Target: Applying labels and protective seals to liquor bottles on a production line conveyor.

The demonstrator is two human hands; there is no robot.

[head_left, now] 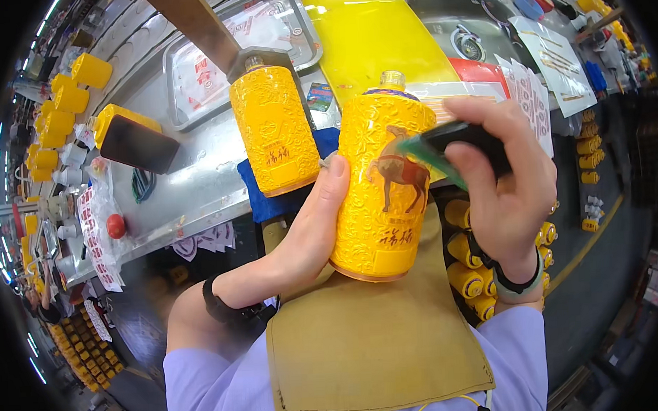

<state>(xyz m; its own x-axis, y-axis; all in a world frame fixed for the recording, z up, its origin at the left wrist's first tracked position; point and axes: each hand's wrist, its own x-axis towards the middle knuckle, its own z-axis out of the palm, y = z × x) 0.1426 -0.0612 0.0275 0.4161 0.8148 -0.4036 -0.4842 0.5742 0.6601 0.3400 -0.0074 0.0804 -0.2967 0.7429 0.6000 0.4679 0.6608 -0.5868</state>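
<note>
The embossed yellow bottle [369, 204] is at the centre of the frame, neck toward the top, base over the apron [372, 350]. Whether the base rests on the apron or is carried clear of it cannot be determined from this angle.

The left hand [311, 217] supports the bottle. Its grip is wrapped about the left side, thumb lying along the wall; this placement presumably steadies the body against side pressure while leaving the decorated face exposed.

The right hand [507, 176] carries a black-handled tool [469, 140] with a green blade. Its grip is narrowed onto the handle, thumb opposite fingers, probably for fine control of blade angle. The blade lies at the right side of the brown horse picture [403, 169] and covers part of it. The near-vertical hold appears to present the picture squarely to both eye and blade.

A second yellow bottle [273, 127] is at upper centre, beside a blue cloth [258, 190] that likely protects its finish from the metal counter [186, 215]. Printed sheets [534, 105] lie at upper right, near the right hand, a location that would shorten the reach
</note>
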